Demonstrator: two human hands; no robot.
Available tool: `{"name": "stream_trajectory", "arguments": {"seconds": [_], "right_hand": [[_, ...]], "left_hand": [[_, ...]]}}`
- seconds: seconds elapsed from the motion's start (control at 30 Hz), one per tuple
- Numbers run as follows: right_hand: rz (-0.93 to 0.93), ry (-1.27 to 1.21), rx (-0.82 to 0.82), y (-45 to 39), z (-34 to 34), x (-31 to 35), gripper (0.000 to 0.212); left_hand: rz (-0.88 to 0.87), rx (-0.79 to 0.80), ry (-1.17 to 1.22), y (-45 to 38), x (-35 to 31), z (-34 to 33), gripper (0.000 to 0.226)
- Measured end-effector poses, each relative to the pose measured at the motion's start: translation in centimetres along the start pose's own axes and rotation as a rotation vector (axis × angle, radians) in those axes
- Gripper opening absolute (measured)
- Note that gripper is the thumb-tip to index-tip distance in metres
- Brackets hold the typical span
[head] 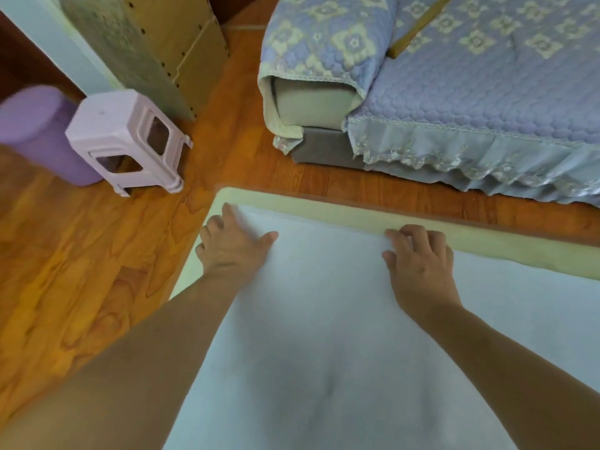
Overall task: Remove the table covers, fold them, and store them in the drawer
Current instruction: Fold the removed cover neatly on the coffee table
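Left hand (232,245) lies flat on the white table cover (324,319); right hand (418,258) curls over its far edge, grip unclear. Uneven pulling could skew the fold.

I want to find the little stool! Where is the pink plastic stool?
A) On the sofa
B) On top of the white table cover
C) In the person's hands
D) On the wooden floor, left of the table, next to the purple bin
D: the pink stool stands on the wooden floor beside the purple bin, left of the table's white cover.
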State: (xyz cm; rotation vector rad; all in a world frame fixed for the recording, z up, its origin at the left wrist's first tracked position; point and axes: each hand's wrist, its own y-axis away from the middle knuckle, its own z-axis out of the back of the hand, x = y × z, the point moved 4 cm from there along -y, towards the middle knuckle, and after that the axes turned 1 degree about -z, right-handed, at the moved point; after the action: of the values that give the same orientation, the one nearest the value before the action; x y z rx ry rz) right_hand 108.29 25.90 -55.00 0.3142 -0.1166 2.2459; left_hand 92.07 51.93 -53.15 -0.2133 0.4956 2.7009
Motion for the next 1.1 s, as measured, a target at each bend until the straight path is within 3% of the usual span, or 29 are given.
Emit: {"name": "stream_trajectory", "arguments": {"seconds": [0.17, 0.33, 0.53, 0.67, 0.73, 0.93, 1.03, 1.1], "right_hand": [[-0.025, -0.030, -0.060, 0.8, -0.3, 0.4, 0.042], [-0.033, -0.077, -0.101, 0.8, -0.2, 0.2, 0.042], [-0.039, -0.045, -0.138, -0.1, 0.5, 0.3, 0.030], [-0.147, -0.036, 0.171, -3.4, 1.4, -0.4, 0.024], [-0.178, -0.037, 0.235, -4.1, 1.7, -0.4, 0.026], [-0.229, -0.280, 0.260, -4.6, 2.4, -0.8, 0.024], [-0.254, -0.356, 0.248, -5.0, 3.0, -1.0, 0.024], [-0.274, -0.367, 0.231, -5.0, 2.9, -0.8, 0.023]], "left_hand": [[0.057, -0.148, 0.026, 0.9, 0.2, -0.5, 0.082], [0.105, -0.169, 0.401, -2.5, 2.4, 0.5, 0.017], [0.141, -0.129, 0.550, -3.4, 2.8, 0.6, 0.006], [0.205, -0.123, 0.639, -3.6, 3.0, 0.3, 0.011], [0.221, -0.132, 0.658, -3.5, 3.1, 0.5, 0.010], [0.303, -0.149, 0.743, -3.7, 2.7, 0.5, 0.018], [0.288, -0.137, 0.804, -4.0, 2.7, 0.2, 0.003], [0.313, -0.150, 0.779, -4.1, 2.7, 0.2, 0.009]]}}
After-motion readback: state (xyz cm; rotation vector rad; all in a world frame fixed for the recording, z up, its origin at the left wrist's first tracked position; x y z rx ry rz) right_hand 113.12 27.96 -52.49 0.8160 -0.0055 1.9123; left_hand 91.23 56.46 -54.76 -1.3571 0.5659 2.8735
